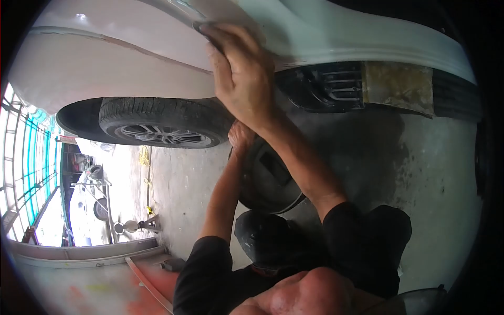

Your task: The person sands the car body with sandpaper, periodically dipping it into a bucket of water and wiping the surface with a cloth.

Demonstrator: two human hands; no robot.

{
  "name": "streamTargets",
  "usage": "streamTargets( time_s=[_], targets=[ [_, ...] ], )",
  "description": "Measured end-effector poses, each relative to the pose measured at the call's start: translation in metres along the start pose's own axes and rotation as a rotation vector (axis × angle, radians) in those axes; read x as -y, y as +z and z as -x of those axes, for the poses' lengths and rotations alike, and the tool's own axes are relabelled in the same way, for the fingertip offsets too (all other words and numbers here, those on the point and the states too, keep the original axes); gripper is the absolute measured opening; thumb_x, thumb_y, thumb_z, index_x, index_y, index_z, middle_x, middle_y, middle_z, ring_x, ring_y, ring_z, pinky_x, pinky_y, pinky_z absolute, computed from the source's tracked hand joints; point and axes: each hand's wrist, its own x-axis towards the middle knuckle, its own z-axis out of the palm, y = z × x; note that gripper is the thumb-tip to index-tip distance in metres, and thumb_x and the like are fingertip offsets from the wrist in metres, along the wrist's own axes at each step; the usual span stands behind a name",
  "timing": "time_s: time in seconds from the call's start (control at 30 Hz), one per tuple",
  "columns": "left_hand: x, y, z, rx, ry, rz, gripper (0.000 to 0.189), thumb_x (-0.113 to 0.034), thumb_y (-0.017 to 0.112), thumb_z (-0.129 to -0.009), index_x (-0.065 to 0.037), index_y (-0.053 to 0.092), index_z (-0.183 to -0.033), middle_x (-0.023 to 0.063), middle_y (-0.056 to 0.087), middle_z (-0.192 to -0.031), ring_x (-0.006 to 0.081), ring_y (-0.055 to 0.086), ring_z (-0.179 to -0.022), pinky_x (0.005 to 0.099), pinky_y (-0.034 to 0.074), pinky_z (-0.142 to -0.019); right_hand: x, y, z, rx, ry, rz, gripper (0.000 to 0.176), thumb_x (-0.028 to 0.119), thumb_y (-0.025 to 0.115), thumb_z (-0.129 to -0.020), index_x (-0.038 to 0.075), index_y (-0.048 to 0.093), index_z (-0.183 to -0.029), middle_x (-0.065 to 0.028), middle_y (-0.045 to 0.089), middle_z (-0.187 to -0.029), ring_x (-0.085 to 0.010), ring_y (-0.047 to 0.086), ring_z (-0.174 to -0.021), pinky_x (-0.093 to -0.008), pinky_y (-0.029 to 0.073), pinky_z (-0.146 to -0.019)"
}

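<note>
My right hand (242, 79) is up against the light-coloured car body (157, 50), with its fingers bent close together at the panel's edge line. A small dark edge shows at its fingertips, and I cannot tell what it belongs to. Lower down, my left hand (241, 135) is closed, partly covered by my right wrist, close to the rim of a round dark tub (252, 202). Inside the tub lies a dark rectangular piece (275, 167). Dull, smudged patches mark the panel around my right hand.
A car wheel (163, 123) stands to the left under the arch. On the right, a dark lower bumper grille (341, 86) carries a brownish taped sheet (398, 86). Wet floor (367, 142) lies below it. A jack stand (149, 223) and yellow rope (144, 156) are further left.
</note>
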Motion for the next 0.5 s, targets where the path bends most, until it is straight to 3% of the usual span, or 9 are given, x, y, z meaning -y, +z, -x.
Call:
streamTargets(
  time_s=[0.1, 0.2, 0.33, 0.47, 0.5],
  targets=[
    [-0.014, -0.014, -0.010, 0.108, -0.086, -0.013, 0.039, -0.036, 0.052, -0.097, -0.005, 0.070, -0.113, 0.0222, 0.067, -0.119, 0.0406, 0.065, -0.111, 0.0532, 0.052, -0.093, -0.027, -0.019, 0.028, 0.014, 0.015, 0.037, 0.029, -0.007, 0.062, -0.093, 0.000, 0.069, -0.121, -0.0180, 0.070, -0.115, -0.0323, 0.070, -0.105, -0.0366, 0.056, -0.089],
    [-0.024, -0.019, -0.009, 0.084, -0.114, -0.037, 0.038, -0.035, 0.052, -0.098, -0.006, 0.070, -0.114, 0.0226, 0.068, -0.118, 0.0411, 0.065, -0.112, 0.0525, 0.052, -0.093, -0.042, -0.032, 0.053, -0.011, 0.054, 0.090, 0.033, -0.008, 0.060, -0.092, 0.000, 0.068, -0.123, -0.0169, 0.070, -0.116, -0.0323, 0.069, -0.107, -0.0380, 0.055, -0.091],
    [-0.012, -0.006, -0.008, 0.098, -0.073, -0.053, 0.038, -0.036, 0.052, -0.098, -0.006, 0.070, -0.114, 0.0227, 0.068, -0.118, 0.0413, 0.065, -0.112, 0.0522, 0.052, -0.094, 0.005, 0.008, 0.002, -0.043, 0.001, -0.010, 0.042, -0.012, 0.058, -0.086, 0.002, 0.064, -0.125, -0.0187, 0.067, -0.115, -0.0354, 0.067, -0.106, -0.0387, 0.054, -0.091],
    [-0.004, -0.001, -0.011, 0.078, -0.030, -0.066, 0.039, -0.036, 0.053, -0.098, -0.006, 0.070, -0.115, 0.0228, 0.068, -0.119, 0.0414, 0.065, -0.112, 0.0520, 0.052, -0.094, -0.036, -0.020, 0.055, -0.033, 0.103, 0.215, 0.039, -0.012, 0.058, -0.087, 0.000, 0.064, -0.124, -0.0181, 0.067, -0.117, -0.0355, 0.067, -0.106, -0.0398, 0.054, -0.094],
    [-0.018, -0.011, -0.008, 0.079, -0.080, -0.056, 0.039, -0.037, 0.054, -0.097, -0.007, 0.070, -0.116, 0.0226, 0.068, -0.120, 0.0415, 0.066, -0.112, 0.0518, 0.052, -0.095, -0.043, -0.027, 0.063, -0.047, 0.083, 0.156, 0.039, -0.012, 0.059, -0.086, 0.000, 0.064, -0.123, -0.0177, 0.067, -0.117, -0.0356, 0.067, -0.108, -0.0408, 0.054, -0.094]
  ],
)
